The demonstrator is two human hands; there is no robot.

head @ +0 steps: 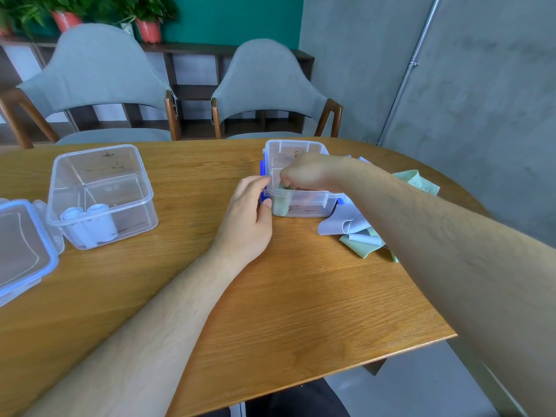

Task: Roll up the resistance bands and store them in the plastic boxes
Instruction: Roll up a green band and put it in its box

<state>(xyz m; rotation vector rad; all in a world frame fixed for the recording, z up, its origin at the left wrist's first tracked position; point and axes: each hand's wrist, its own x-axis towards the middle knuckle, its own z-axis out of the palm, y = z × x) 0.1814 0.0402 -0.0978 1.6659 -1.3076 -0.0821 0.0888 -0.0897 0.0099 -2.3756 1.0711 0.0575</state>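
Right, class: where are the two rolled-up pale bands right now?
In the head view the rolled bands stand on the left, inside the open clear box at its near side, beside the blue-rimmed lid.

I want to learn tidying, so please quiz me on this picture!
1. True or false: the left box holds two rolled bands.
2. The left hand touches the right box. The right hand: A reaches inside it, B points upward, C lies flat beside it?
3. Fill in: the roll in the right box is ___.
Key: 1 true; 2 A; 3 green.
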